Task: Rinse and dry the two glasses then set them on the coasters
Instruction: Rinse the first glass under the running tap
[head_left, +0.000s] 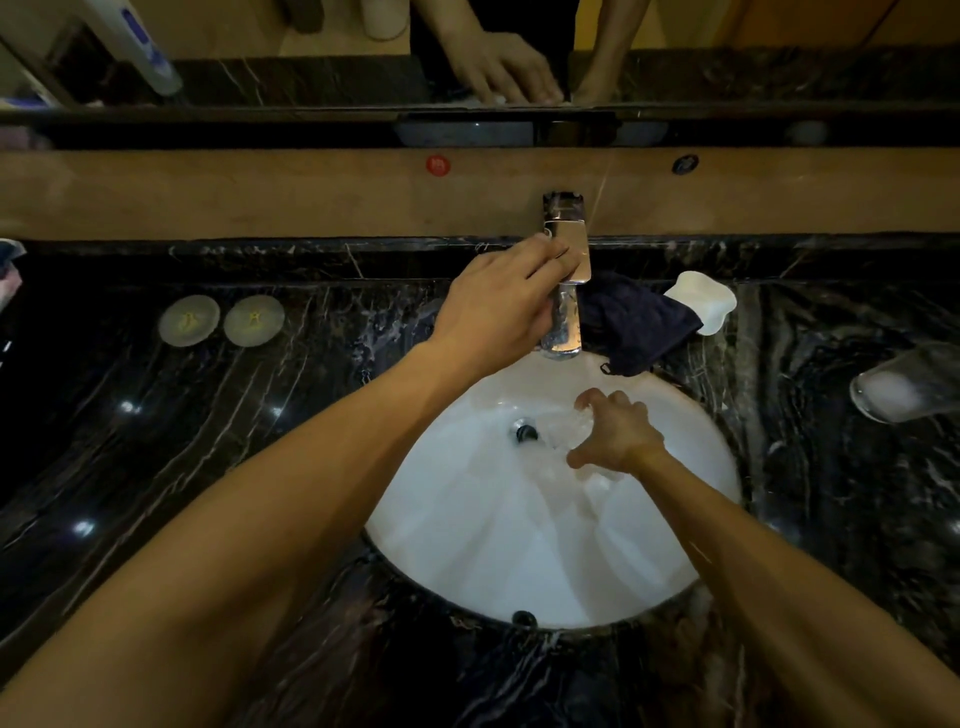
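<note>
The left hand (501, 306) rests on top of the chrome tap (566, 291), fingers curled loosely over its lever and touching it; the right hand (615, 434) reaches down into the white basin (467, 545), fingers wrapped around a clear glass (563, 434) held low beside the drain (525, 432); how the glass is tilted is hard to make out against the white bowl. The second glass (906, 387) stands on the dark marble counter (156, 441) well to the right of the basin, apart from both hands; two round pale coasters (221, 320) lie side by side on the counter to the left, both bare, each bearing a faint yellowish mark too blurred to read. Just behind the tap on its right lies a dark crumpled cloth (636, 325), its edge drooping over the basin's rim; beside it sits a white soap dish (709, 301). On the tan ledge behind are a small red round sticker (438, 165) and a dark round one (684, 164), writing illegible; above, the mirror (311, 52) reflects the arms.
</note>
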